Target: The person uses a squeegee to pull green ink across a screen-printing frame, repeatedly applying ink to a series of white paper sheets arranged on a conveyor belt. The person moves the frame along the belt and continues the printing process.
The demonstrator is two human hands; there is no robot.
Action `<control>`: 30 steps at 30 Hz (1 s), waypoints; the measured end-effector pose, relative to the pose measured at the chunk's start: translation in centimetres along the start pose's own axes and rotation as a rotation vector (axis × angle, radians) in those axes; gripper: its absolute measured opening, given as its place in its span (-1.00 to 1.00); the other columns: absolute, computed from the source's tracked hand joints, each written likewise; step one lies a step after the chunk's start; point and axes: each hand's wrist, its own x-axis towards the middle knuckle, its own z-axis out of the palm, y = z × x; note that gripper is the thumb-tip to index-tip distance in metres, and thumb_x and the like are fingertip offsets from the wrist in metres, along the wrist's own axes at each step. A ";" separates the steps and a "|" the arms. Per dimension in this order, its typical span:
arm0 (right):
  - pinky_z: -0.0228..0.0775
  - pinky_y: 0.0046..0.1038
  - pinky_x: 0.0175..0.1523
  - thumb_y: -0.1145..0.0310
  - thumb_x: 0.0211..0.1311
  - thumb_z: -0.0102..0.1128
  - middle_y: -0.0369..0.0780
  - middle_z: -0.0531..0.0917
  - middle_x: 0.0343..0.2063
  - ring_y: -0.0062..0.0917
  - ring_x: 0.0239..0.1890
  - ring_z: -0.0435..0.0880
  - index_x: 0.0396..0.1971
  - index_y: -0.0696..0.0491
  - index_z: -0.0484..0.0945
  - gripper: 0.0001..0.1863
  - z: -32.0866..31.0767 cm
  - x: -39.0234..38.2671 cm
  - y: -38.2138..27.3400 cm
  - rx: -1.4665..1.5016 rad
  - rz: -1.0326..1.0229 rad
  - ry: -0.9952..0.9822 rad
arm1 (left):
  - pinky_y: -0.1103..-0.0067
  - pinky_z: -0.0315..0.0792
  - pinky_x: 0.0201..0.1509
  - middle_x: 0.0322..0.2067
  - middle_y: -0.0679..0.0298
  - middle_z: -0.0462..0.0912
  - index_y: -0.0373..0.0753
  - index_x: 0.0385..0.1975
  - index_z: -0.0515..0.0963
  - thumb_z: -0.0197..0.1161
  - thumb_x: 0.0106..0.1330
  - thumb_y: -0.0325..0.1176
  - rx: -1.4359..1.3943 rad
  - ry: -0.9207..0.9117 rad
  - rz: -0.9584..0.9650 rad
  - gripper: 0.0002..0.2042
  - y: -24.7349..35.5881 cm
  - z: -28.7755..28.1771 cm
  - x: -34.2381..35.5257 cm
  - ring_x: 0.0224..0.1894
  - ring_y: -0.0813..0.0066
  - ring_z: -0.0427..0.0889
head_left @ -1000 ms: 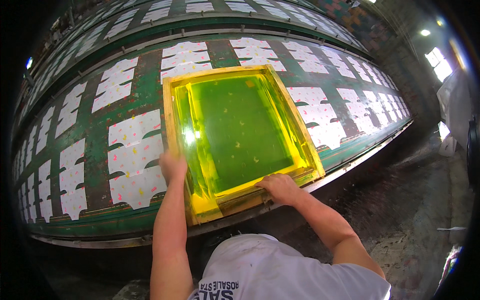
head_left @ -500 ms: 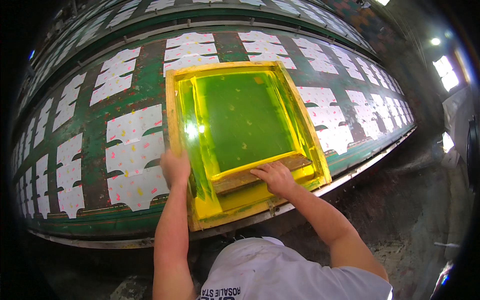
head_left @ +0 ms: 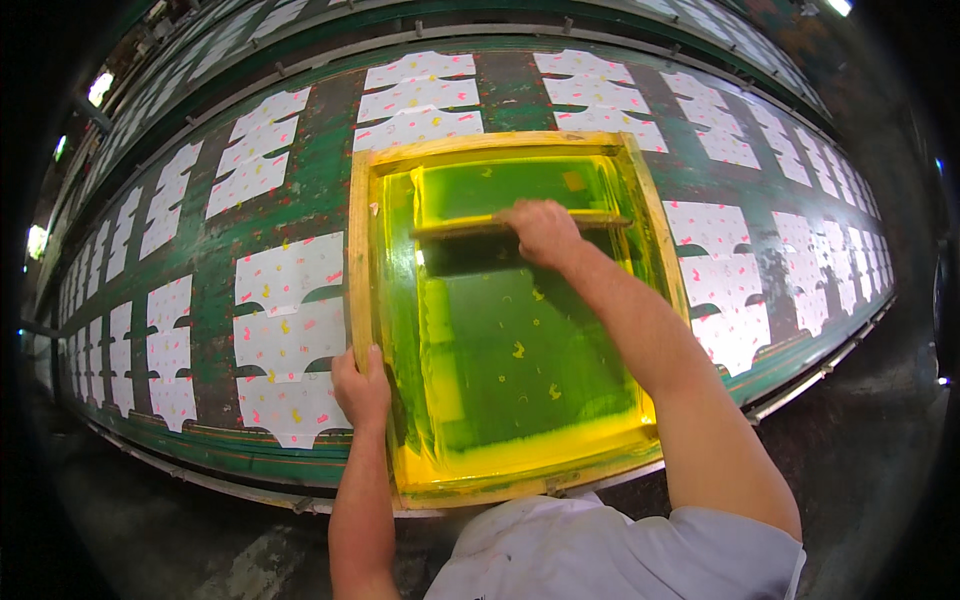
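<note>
A wooden-framed printing screen (head_left: 520, 380) coated with yellow ink over green mesh lies on the long green table. My left hand (head_left: 362, 388) is closed on the left rail of the wooden frame (head_left: 361, 250), low on that side. My right hand (head_left: 538, 232) grips a long squeegee (head_left: 460, 225), which lies crosswise near the far end of the mesh, with yellow along its edge. A darker band shows just below the blade, and small light motifs show in the green mesh.
White cut fabric pieces (head_left: 288, 345) printed with small pink and yellow motifs lie in rows on the green table (head_left: 215, 260) around the screen. Another long table (head_left: 250, 45) with similar pieces stands beyond a metal rail. A dark floor (head_left: 840, 400) shows at the right.
My right hand and the squeegee have moved from the near end of the screen to its far end. My left hand stays on the frame, appearing lower in view as the view has shifted.
</note>
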 end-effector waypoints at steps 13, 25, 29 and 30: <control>0.69 -0.04 0.23 0.48 0.26 0.34 -0.12 0.83 0.10 -0.12 0.15 0.82 0.29 -0.17 0.74 -0.44 0.2 12.5 8.7 -0.009 0.035 0.061 | 0.18 0.51 -0.06 -0.28 0.08 0.62 -0.33 -0.11 0.72 0.44 0.51 -0.27 0.045 0.073 0.039 -0.77 -0.4 0.6 -0.1 -0.18 -0.01 0.64; 0.67 0.04 0.21 0.37 0.22 0.25 -0.02 0.85 0.01 0.00 0.13 0.81 0.11 -0.10 0.78 -0.56 -2.4 9.6 7.6 0.048 -0.034 -0.255 | 0.19 0.53 -0.04 -0.24 0.06 0.66 -0.35 -0.11 0.73 0.41 0.55 -0.22 0.018 0.031 0.008 -0.74 0.0 0.4 0.1 -0.16 -0.02 0.67; 0.68 0.05 0.15 0.42 0.15 0.26 -0.04 0.85 -0.04 0.00 0.06 0.83 0.11 -0.14 0.77 -0.52 -3.2 2.3 3.3 0.048 -0.068 -0.305 | 0.17 0.56 0.05 -0.15 0.03 0.70 -0.31 -0.05 0.76 0.40 0.54 -0.16 0.031 0.030 -0.002 -0.70 -0.5 0.3 0.0 -0.07 -0.07 0.71; 0.68 0.04 0.14 0.41 0.15 0.27 -0.05 0.85 -0.06 -0.01 0.05 0.83 0.07 -0.14 0.77 -0.55 -3.3 0.2 2.0 0.057 -0.060 -0.321 | 0.16 0.57 0.09 -0.13 0.03 0.71 -0.30 -0.02 0.76 0.40 0.54 -0.15 0.022 0.041 0.012 -0.69 -0.6 0.3 0.1 -0.04 -0.08 0.71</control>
